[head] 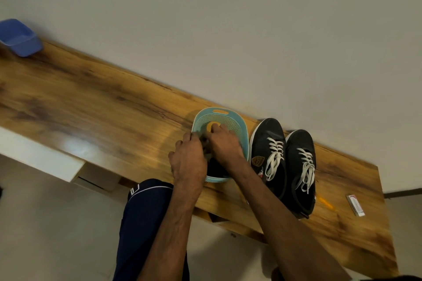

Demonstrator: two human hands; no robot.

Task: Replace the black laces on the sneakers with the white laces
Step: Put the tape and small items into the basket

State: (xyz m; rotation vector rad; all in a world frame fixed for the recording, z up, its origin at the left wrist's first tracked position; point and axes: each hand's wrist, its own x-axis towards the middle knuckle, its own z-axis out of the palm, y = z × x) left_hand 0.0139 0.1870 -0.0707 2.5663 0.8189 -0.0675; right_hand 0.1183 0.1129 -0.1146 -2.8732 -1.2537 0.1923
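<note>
One pale wall (251, 29) behind. One long wooden tabletop (91, 102), running aslant from far left to near right. One leg in navy trousers (146, 212) with a thin white stripe, below the tabletop's near edge. Two black sneakers, side by side and touching, toes toward the wall, on the right part of the tabletop: left sneaker (267, 141) with a white sole edge and a small badge on its side, right sneaker (301, 143) plain. Each carries white laces, one set (275, 157) on the left sneaker and one set (307, 166) on the right, crossed through the eyelets and tied, loose ends trailing toward the heel. One teal basket (228, 113), oval, perforated, with a slot handle at its far end, just beside the left sneaker. One blue tub (19, 37) at the far left end, well apart. Two hands over the basket. Left hand (188, 159) at the near left rim, grip curled downward; what it closes on is blurred, cannot tell. Right hand (225, 143) reaches inside, fingertips by one yellow ring (213, 123); whether its grip pinches anything, cannot tell. One black heap (217, 167) lies in the basket's near end, under the hands. One small white box (355, 205) near the right edge. One orange stick (325, 202) between box and sneakers.
</note>
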